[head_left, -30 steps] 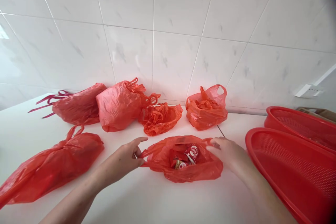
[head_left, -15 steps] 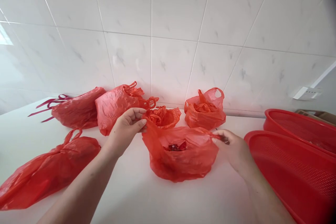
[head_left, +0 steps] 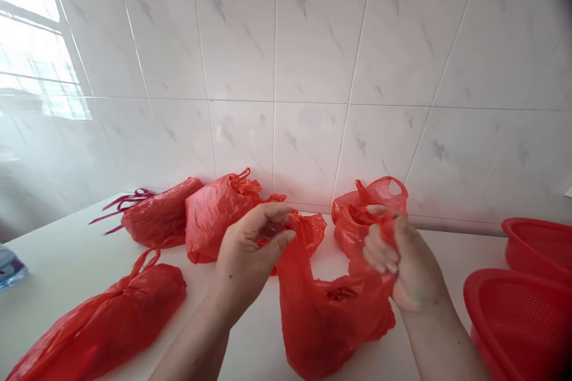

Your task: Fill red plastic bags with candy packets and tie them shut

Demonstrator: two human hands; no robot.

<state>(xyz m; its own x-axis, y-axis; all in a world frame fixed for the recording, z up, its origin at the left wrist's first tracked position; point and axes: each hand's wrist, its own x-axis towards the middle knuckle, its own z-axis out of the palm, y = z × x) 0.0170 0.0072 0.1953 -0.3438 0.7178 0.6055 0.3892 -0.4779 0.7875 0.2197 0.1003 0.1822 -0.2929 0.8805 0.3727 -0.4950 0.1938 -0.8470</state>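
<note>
Between my hands a red plastic bag (head_left: 322, 327) stands on the white table, its two handles pulled upward. My left hand (head_left: 254, 250) pinches the left handle between thumb and fingers. Wrapped round the right handle, my right hand (head_left: 397, 256) is closed and a little blurred. Through the bag's mouth a few dark red, shiny pieces (head_left: 342, 293) show; I cannot make out what they are. Just behind my right hand sits another open red plastic bag (head_left: 388, 190), partly covered by it. Behind my left hand lies a crumpled red bag (head_left: 316, 229).
Two red perforated plastic baskets (head_left: 513, 309) stand at the right. Full red bags (head_left: 214, 208) rest against the tiled wall (head_left: 313, 71), one with dark ribbon ties (head_left: 120, 205). A tied red bag (head_left: 129, 315) lies front left, near a clear bottle (head_left: 9, 268) at the edge.
Both handles have been raised, so the bag's mouth is narrower and its sides stretch upward. My right hand has turned upright and closed round its handle. The view has tilted up and shifted left.
</note>
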